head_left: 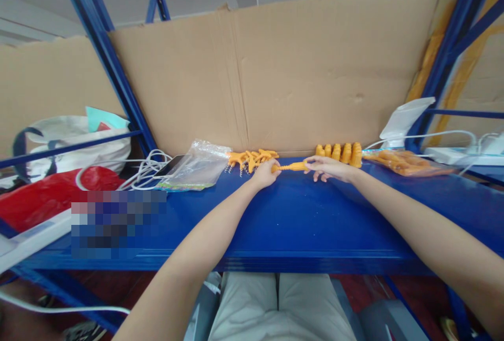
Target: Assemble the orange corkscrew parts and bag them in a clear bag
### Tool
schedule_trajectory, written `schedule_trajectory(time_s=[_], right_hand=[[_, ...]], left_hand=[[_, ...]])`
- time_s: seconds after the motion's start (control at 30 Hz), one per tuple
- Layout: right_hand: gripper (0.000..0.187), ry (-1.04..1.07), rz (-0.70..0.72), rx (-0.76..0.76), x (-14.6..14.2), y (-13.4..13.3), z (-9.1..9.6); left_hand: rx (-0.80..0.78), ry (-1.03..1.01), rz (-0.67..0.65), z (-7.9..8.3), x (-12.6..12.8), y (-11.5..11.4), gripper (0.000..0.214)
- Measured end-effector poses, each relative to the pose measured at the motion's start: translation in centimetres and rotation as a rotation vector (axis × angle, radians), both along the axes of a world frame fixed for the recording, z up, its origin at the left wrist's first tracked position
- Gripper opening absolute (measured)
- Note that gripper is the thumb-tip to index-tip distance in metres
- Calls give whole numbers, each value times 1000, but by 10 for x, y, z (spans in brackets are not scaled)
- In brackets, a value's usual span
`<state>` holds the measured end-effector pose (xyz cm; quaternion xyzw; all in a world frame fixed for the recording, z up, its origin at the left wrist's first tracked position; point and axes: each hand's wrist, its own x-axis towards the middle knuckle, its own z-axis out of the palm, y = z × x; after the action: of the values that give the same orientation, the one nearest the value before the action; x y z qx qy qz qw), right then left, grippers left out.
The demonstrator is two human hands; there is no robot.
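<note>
Between my two hands is a slim orange plastic piece (295,166), held level just above the blue shelf. Its left part looks ribbed or twisted, and its right part is thicker and smoother. My left hand (266,174) is closed in a pinch on the left end. The thumb and fingertips of my right hand (327,167) grip the right end, with the other fingers curled loosely below. Behind my left hand lies a heap of orange handles with metal spirals (252,159), like corkscrews. Just behind my right hand stand several orange ribbed parts (342,153) in a row.
A clear plastic bag (195,167) lies left of the heap, near white cables (151,170). At right is a bag of orange parts (405,162). Cardboard (295,78) walls off the back of the blue shelf (299,225). A red bag (51,194) sits far left.
</note>
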<state>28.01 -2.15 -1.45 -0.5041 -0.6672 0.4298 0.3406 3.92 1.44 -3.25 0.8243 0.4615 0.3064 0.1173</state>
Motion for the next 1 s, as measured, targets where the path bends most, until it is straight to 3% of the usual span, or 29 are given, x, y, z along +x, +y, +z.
schedule_trajectory(time_s=[1.0], right_hand=[[33,6,9,63,-1,4,-3]], left_hand=[[48,-27,-19,1,0,-2,11]])
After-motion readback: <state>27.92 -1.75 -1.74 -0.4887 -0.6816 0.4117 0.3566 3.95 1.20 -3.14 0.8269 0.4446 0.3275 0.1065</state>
